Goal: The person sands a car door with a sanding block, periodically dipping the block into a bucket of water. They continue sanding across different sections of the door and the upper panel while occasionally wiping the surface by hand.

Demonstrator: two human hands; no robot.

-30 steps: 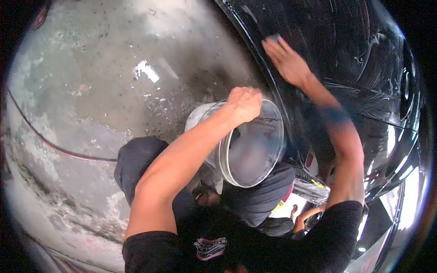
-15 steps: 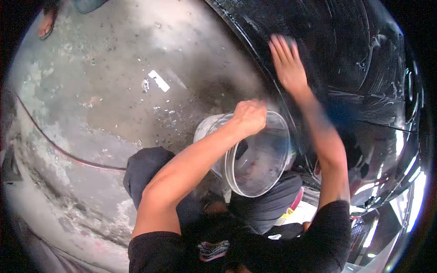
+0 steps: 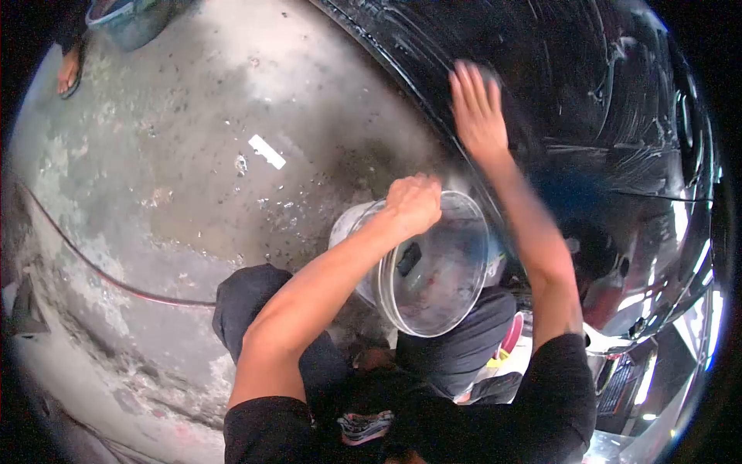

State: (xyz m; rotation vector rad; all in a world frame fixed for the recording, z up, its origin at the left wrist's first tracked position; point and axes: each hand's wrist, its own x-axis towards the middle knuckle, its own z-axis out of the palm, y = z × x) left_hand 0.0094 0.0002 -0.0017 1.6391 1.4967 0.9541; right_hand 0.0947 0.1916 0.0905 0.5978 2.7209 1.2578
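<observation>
My left hand (image 3: pixel 416 204) is closed on the upper rim of a clear plastic bucket (image 3: pixel 442 298), which leans toward me over my knee. A small dark piece (image 3: pixel 409 261) lies inside it. My right hand (image 3: pixel 479 114) rests flat on a glossy black car panel (image 3: pixel 556 85), its fingers stretched out and slightly blurred. Whitish wet streaks cover the panel around it. Whether anything thin lies under the palm is hidden. Behind the clear bucket stands a whitish bucket (image 3: pixel 352 223), partly covered by my left arm.
Wet, stained concrete floor (image 3: pixel 185 147) spreads to the left, with a white strip (image 3: pixel 267 151) on it. A thin hose (image 3: pixel 116 280) runs toward my knee. Another person's foot (image 3: pixel 69 73) and a greenish basin (image 3: pixel 135 27) are at top left. A pink container (image 3: pixel 513 331) sits beside my leg.
My right hand has shifted slightly left across the panel. My left hand keeps hold of the bucket rim. The view has moved a little, showing more of the basin.
</observation>
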